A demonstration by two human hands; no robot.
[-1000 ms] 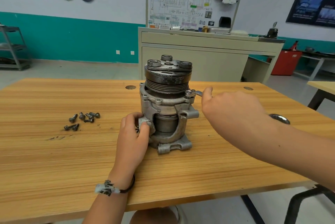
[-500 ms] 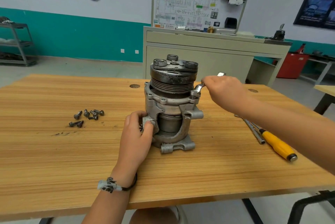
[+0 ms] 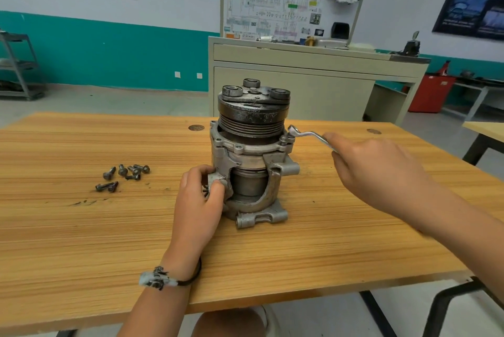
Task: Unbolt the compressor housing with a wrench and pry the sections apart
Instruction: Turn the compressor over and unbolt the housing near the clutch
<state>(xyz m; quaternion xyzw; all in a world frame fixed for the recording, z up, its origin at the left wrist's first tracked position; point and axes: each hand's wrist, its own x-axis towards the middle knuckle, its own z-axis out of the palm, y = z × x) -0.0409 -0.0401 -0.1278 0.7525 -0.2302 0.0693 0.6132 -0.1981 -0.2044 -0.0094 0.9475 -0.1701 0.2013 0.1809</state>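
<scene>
Unbolting step: compressor (image 3: 252,156) upright on table (image 3: 81,241), L hand (image 3: 200,200) fingers gripping its lower-left lug (image 3: 215,177), R hand (image 3: 381,170) fingers round wrench (image 3: 308,136) on its upper-right bolt (image 3: 285,140); next prob. needs steady turn w/o slipping.

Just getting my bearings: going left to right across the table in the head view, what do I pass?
loose bolts → left hand → compressor → wrench → right hand
</scene>
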